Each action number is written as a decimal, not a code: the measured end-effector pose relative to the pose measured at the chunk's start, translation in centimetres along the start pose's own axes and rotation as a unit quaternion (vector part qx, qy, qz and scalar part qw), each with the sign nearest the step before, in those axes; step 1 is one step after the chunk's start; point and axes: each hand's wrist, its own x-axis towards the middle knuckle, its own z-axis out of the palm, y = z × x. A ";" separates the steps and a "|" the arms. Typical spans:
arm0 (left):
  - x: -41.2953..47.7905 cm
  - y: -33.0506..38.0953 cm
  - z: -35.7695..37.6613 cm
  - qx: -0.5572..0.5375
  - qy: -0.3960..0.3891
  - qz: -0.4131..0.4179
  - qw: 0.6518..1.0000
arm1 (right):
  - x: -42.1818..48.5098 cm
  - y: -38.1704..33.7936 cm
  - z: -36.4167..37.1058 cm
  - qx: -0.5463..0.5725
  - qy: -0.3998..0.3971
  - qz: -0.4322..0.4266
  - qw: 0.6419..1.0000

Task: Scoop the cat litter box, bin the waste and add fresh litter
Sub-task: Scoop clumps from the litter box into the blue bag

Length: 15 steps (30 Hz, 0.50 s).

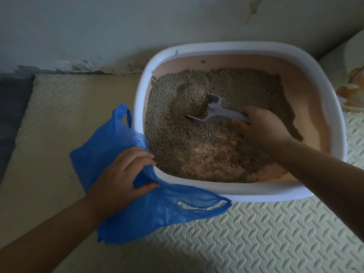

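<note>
Looking down into a rounded, white-rimmed litter box point(236, 50) with pink inner walls, set on an embossed cream foam mat point(256, 233) against a wall. Half buried in loose, grey, granular litter point(173, 138): a stiff, light-looking grey plastic scoop point(214, 109), gripped at the handle end by the right hand point(264, 129), fingers curled round it. Pinched beside the near-left rim by the left hand point(120, 174): a thin, floppy, probably slippery blue plastic bag point(157, 213), best held at its mouth edge.

A person's left hand point(120, 174) and right hand point(264, 129) are showing bare, the left forearm point(49, 229) and right forearm point(319, 170) running uncovered to the edge of view; dim light is blurring finer details.
</note>
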 end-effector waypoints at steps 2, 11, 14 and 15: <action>0.0 0.1 0.2 -0.012 -0.001 -0.003 1.000 | 1.1 -1.2 0.9 0.003 -0.019 0.001 1.000; 0.0 0.0 0.4 -0.017 -0.008 0.007 1.000 | 3.9 -6.0 3.6 0.067 -0.003 -0.014 0.998; 0.0 0.1 0.4 -0.021 -0.008 0.008 1.000 | 3.1 -5.3 3.7 0.076 0.026 -0.023 0.996; 0.0 0.0 0.4 -0.022 -0.008 0.010 1.000 | 2.8 -4.8 3.5 0.077 0.040 -0.028 0.996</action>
